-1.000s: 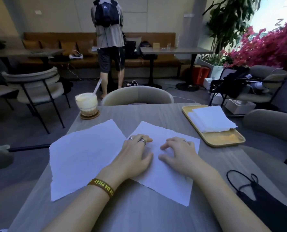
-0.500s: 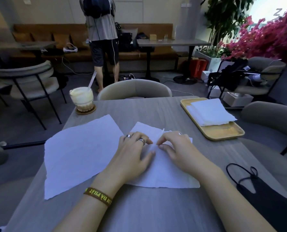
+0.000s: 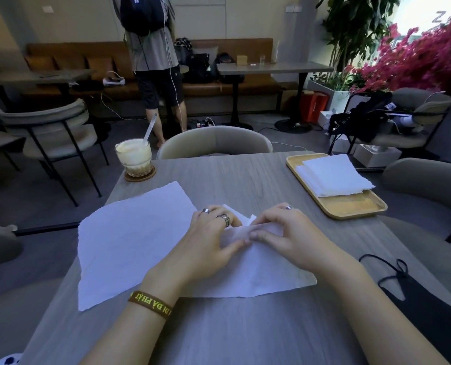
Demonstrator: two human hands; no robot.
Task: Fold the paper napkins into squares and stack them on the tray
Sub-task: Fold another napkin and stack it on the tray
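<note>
Two white paper napkins lie on the grey table. The left napkin [image 3: 132, 241] lies flat and unfolded. The right napkin [image 3: 266, 272] has its far edge lifted and curled toward me. My left hand [image 3: 208, 238] and my right hand [image 3: 285, 233] both pinch that raised edge between thumb and fingers, side by side at the table's middle. A yellow tray [image 3: 350, 206] at the right holds a stack of folded napkins [image 3: 335, 177].
A glass of pale drink with a straw [image 3: 133, 156] stands on a coaster at the far left corner. A black face mask [image 3: 416, 299] lies at the near right. Chairs ring the table; a person [image 3: 153, 61] stands beyond it.
Both hands went from resting flat on the right napkin to pinching its far edge and drawing it up toward me. The left napkin has not moved.
</note>
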